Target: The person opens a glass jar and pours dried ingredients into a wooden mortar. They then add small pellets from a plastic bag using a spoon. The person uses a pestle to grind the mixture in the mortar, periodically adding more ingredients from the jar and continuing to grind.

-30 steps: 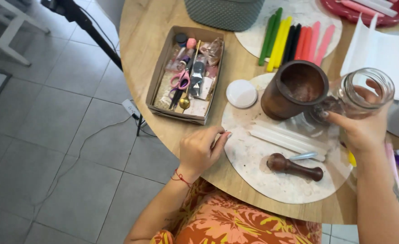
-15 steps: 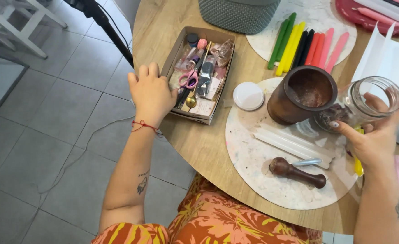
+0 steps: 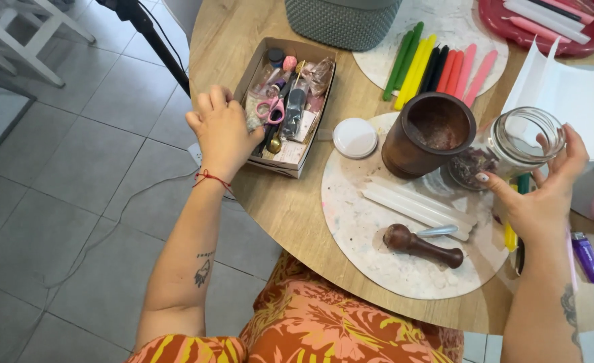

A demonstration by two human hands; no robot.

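The left hand [image 3: 224, 131] rested on the near left corner of the open cardboard box [image 3: 287, 101], fingers loosely spread over its rim and thumb reaching inside — gripping nothing that could be made out. The box lay with its long axis running away from the person, toward the grey woven basket [image 3: 343, 20]. Among its contents the pink-handled scissors [image 3: 271, 109] lay just beside the thumb, to its right, and a small dark bottle [image 3: 295, 107] stood a little further right.

The right hand [image 3: 545, 195] was closed around the clear glass jar [image 3: 508, 148], which was tilted, mouth up and toward the right, with dark dried matter settled in its lower end. The jar touched or nearly touched the brown wooden mortar [image 3: 431, 131] on its left; contact could not be confirmed. Both stood at the far edge of a round speckled board [image 3: 364, 228], which also carried white candles [image 3: 414, 202] and a wooden pestle [image 3: 421, 245]. A white round lid [image 3: 355, 138] lay between box and mortar — nearer the left hand than the right.
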